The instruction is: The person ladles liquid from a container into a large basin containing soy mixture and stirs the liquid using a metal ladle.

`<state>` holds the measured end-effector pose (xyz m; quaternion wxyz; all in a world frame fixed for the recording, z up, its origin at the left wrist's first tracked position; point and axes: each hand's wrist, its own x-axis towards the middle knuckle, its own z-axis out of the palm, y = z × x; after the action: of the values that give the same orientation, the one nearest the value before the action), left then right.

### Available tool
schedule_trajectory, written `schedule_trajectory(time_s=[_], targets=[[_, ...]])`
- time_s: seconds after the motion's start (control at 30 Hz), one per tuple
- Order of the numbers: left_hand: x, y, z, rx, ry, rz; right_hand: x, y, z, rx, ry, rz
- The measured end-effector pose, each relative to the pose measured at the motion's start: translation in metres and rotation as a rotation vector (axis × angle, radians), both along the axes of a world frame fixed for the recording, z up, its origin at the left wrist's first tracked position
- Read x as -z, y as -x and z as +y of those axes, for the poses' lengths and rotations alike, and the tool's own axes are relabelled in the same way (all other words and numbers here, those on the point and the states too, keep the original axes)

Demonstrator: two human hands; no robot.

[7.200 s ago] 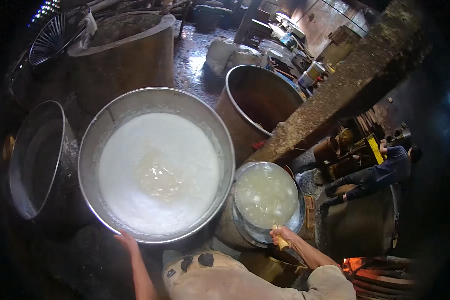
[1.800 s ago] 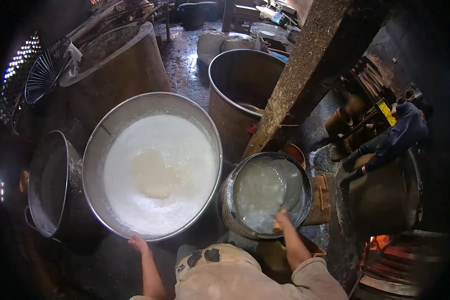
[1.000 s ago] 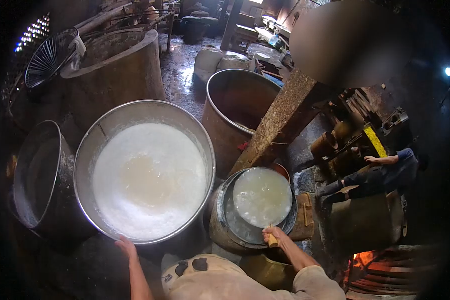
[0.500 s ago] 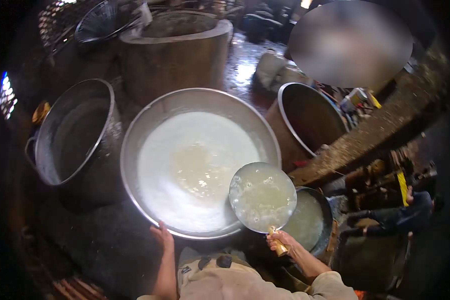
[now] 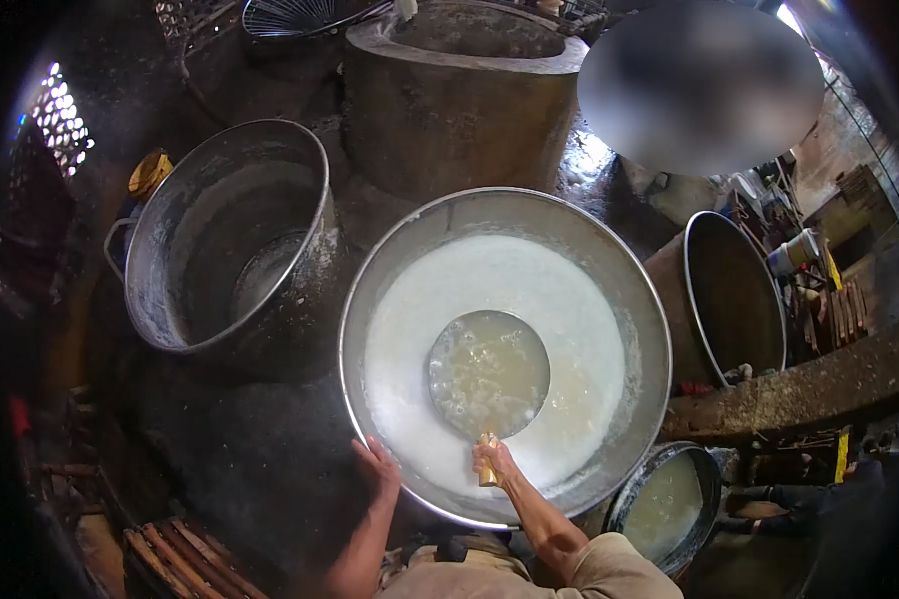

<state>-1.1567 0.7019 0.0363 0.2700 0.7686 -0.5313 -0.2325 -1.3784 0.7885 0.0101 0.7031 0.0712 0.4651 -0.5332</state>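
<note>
A wide metal basin (image 5: 354, 399) stands in front of me, with white, curd-like liquid (image 5: 569, 299) in it. My right hand (image 5: 493, 461) is closed around the short wooden handle of a round, shallow ladle (image 5: 489, 371). Cloudy yellowish liquid with bubbles fills the ladle, which is over the middle of the basin; I cannot tell if its underside touches the white surface. At the basin's near left rim is my left hand (image 5: 378, 467), fingers stretched out and resting against the edge.
A deep metal pot (image 5: 225, 215) stands to the left. Behind the basin is a large round vat (image 5: 449, 125) with a thick rim. On the right are another tub (image 5: 734, 295), a beam (image 5: 789, 394) and a bucket of yellowish liquid (image 5: 666, 507). Wooden slats (image 5: 190, 559) lie lower left.
The ladle in my right hand has moved left, from the basin's right rim beside the bucket to over its middle. My left hand remains at the rim. The view has shifted.
</note>
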Motion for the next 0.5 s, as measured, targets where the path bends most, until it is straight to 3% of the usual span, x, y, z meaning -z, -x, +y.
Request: schedule_trajectory(time_s=[0.17,0.27,0.33,0.4,0.47,0.5], targets=[[0.002,0.000,0.003,0.022,0.002,-0.086,0.040,0.011,-0.015,-0.052,-0.083,0.028],[-0.024,0.003,0.001,0.078,0.057,-0.172,0.058,0.025,-0.005,-0.097,-0.154,0.107],[-0.052,0.007,-0.006,0.032,-0.185,0.093,0.075,0.039,0.013,-0.105,-0.187,0.133],[-0.021,0.003,-0.005,0.013,-0.110,0.035,0.070,0.060,0.022,-0.097,-0.193,0.191],[-0.022,0.003,-0.003,-0.001,-0.038,-0.026,0.072,0.094,0.040,-0.163,-0.251,0.436],[-0.043,0.008,-0.009,0.005,-0.073,0.028,0.070,0.115,0.050,-0.220,-0.329,0.681]])
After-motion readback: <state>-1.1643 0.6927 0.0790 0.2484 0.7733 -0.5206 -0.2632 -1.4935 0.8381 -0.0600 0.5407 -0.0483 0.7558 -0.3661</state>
